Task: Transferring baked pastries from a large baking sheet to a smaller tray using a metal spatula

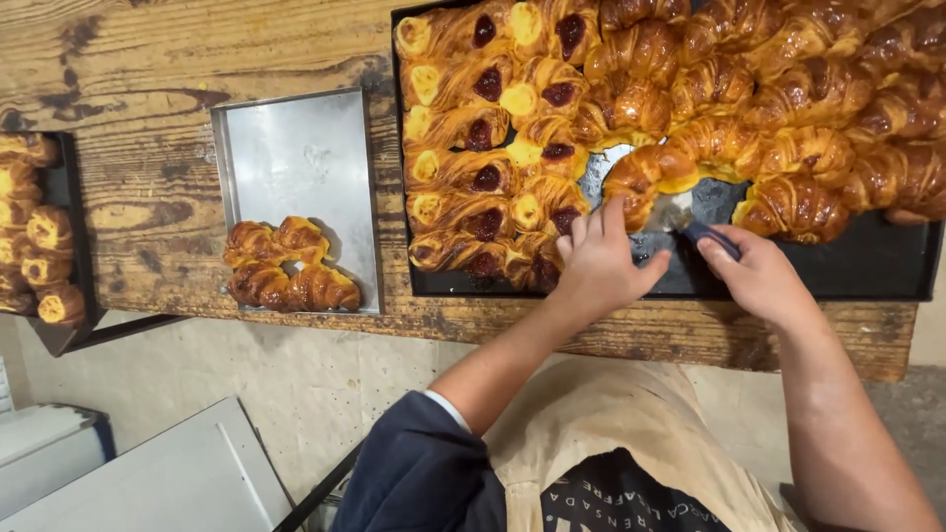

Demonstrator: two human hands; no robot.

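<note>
The left hand [598, 264] rests on the near part of a large black baking tray [867, 271], its fingers spread loosely and their tips touching the near end of a curved croissant [645, 177]; it grips nothing. The right hand [757, 276] is closed around the dark handle of a metal scraper [690, 219], whose pale blade lies flat on the bare tray just beside that croissant, between it and the hand. The croissant sits at the edge of a bare patch in the tray, just beyond both hands.

The rest of the tray is packed with baked goods: golden croissants [788, 89] crowd its right and far parts, and long pastries with custard and dark jam [473, 128] fill its left part in rows.

The tray stands on a worn wooden worktop [148, 59]. To the left, well apart from the hands, lies a smaller steel tray [296, 148] with four croissants [289, 266] clustered at its near end. At the far left edge, another dark tray [71, 246] holds custard-filled pastries [39, 236]. The person wears a beige apron [611, 414] over dark sleeves.
</note>
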